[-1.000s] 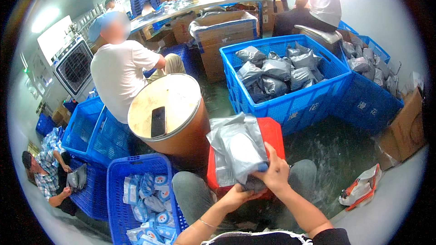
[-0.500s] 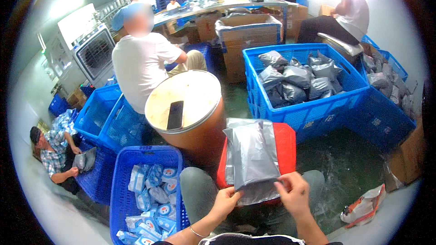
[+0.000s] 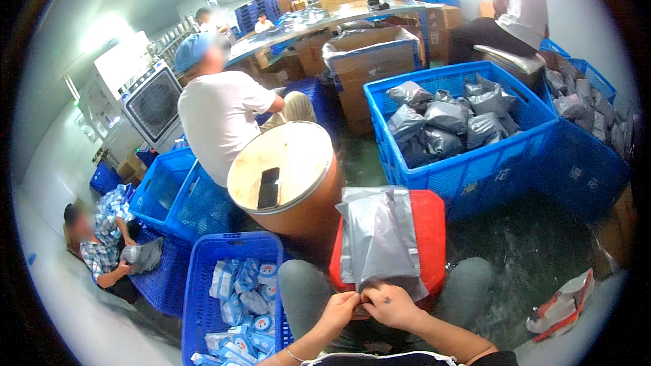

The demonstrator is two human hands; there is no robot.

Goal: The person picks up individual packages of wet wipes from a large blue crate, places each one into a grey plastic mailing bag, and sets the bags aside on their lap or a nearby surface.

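Head view: left hand pinches the near edge of the grey bag; right hand meets it, grip hidden, can't tell. The bag's atop the red stand; uneven tugging could slide it off.

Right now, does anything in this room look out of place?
Two small things: a crumpled white-and-red bag lies loose on the floor at lower right, apart from the blue crates, and a phone rests on the drum lid, an unlikely shelf.
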